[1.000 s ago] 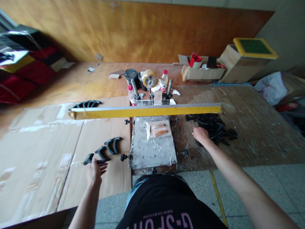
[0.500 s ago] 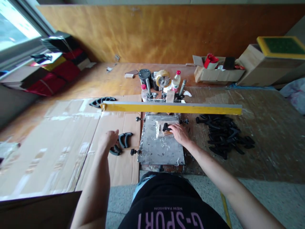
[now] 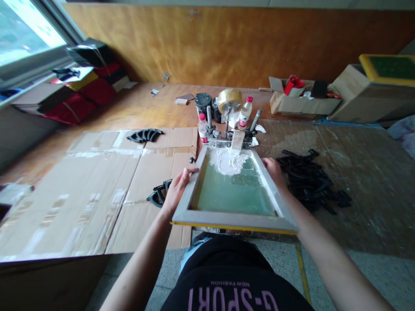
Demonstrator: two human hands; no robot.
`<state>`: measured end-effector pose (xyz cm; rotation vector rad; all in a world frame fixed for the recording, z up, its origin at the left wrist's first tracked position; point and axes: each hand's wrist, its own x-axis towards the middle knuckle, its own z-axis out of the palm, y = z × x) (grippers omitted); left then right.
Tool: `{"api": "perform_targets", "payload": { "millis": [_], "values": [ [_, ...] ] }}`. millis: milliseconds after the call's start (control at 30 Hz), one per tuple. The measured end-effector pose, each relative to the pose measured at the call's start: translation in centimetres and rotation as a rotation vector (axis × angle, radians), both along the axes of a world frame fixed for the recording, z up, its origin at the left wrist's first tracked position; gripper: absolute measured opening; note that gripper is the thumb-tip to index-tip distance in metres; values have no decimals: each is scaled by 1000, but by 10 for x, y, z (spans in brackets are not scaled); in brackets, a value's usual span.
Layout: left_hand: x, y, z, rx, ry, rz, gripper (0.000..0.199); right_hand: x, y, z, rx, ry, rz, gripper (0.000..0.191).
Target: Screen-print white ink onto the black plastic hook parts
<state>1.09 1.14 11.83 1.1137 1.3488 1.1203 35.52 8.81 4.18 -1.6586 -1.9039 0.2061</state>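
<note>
A screen printing frame (image 3: 233,218) lies lowered over the metal base plate, hinged at its far end to a clamp (image 3: 218,141). White ink (image 3: 228,163) is smeared across the far part of its green mesh. My left hand (image 3: 177,189) grips the frame's left side, fingers at the rim. On the opposite side, my right hand (image 3: 274,171) holds the right rim, its fingers partly hidden. Curved black handle-like pieces (image 3: 158,194) lie on cardboard beside my left hand. A heap of black pieces (image 3: 311,179) is right of my right hand. The frame hides the plate.
Behind the clamp stand bottles with red caps (image 3: 245,113), a black tub (image 3: 203,102) and a tape roll (image 3: 229,98). More curved black pieces (image 3: 145,135) lie on the cardboard (image 3: 97,172). Boxes (image 3: 304,103) stand at the back right, stacked packs (image 3: 73,103) at the left.
The raised screen frame has come down over the plate, covering the black piece my right hand was touching. Both hands have moved to the frame's sides.
</note>
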Motion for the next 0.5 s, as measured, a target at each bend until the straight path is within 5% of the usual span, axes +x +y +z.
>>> {"api": "perform_targets", "payload": {
  "millis": [100, 167, 233, 367, 500],
  "values": [
    [-5, -17, -47, -153, -3, -29, 64, -6, 28, 20, 120, -17, -53, 39],
    [-3, -20, -74, -204, -4, -24, 76, -30, 45, 30, 153, -75, 57, 53],
    [0, -18, -91, -230, 36, -10, 79, -57, 56, 35, 91, -164, 170, 45],
    [1, -16, -100, -259, 64, 18, 75, -89, 50, 29, -66, -322, 236, 12],
    [0, -17, -100, -261, 46, 15, 72, -88, 8, 26, -47, -425, 463, 15]
  ]
}}
